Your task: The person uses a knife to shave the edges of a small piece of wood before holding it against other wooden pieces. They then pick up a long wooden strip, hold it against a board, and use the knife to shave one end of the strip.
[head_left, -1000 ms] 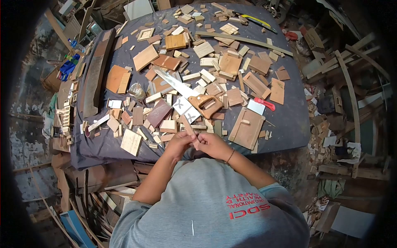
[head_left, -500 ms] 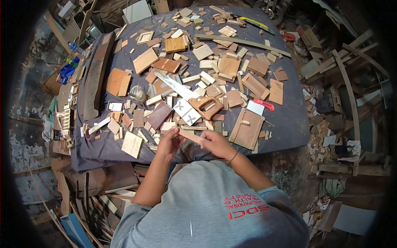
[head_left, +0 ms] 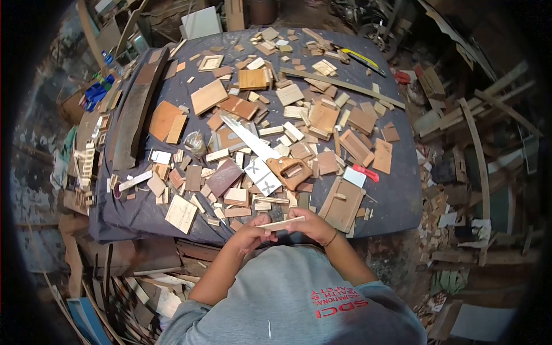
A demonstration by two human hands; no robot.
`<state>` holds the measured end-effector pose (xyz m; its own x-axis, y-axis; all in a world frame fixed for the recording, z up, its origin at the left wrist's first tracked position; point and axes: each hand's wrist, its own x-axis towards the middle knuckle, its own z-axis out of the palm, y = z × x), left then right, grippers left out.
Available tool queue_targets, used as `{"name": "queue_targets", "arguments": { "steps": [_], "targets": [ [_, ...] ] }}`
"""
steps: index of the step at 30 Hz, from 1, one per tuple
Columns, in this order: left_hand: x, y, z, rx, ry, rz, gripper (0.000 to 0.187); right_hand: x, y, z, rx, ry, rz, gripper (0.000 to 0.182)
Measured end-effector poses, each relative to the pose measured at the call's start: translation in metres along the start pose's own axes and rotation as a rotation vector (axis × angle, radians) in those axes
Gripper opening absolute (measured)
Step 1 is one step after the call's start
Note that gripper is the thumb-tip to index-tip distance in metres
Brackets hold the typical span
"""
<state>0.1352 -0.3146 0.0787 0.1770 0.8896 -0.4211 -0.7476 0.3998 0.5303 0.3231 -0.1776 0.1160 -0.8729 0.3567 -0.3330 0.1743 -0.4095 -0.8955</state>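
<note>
Head view: thin wood strip pinched between both hands

Both hands are up close to the chest, over the near edge of the worktop (head_left: 397, 190). Left hand (head_left: 248, 234) and right hand (head_left: 313, 225) each have a grip clenched on one end of the wood strip (head_left: 282, 224), held level, probably so its face can be checked. Just beyond sits the handsaw (head_left: 270, 155) among loose wood offcuts (head_left: 322, 118), within easy reach.

The thin wooden strip (head_left: 282, 223) has been turned from steeply angled to nearly level; it has been drawn back with both hands beyond the bench's near edge.
</note>
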Motion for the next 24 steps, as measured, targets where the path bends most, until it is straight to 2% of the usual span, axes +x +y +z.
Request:
{"name": "queue_targets", "arguments": {
  "steps": [5, 13, 15, 18, 24],
  "targets": [
    [-0.019, 0.001, -0.013, -0.068, 0.005, 0.011, 0.028, 0.018, 0.002, 0.012, -0.060, -0.136, 0.108, 0.021],
    [-0.038, 0.013, -0.030, -0.115, -0.004, 0.093, 0.020, 0.060, -0.008, 0.028, -0.174, -0.273, 0.118, 0.018],
    [-0.041, 0.015, -0.030, -0.141, 0.169, 0.181, 0.020, 0.064, -0.011, 0.035, -0.177, -0.228, 0.118, 0.019],
    [-0.037, 0.025, -0.031, -0.128, 0.123, 0.184, 0.024, 0.064, -0.016, 0.036, -0.263, -0.202, 0.111, 0.020],
    [-0.022, 0.033, -0.018, 0.022, 0.088, 0.151, 0.028, 0.050, 0.002, 0.021, -0.160, -0.118, 0.096, 0.018]
  ]
}}
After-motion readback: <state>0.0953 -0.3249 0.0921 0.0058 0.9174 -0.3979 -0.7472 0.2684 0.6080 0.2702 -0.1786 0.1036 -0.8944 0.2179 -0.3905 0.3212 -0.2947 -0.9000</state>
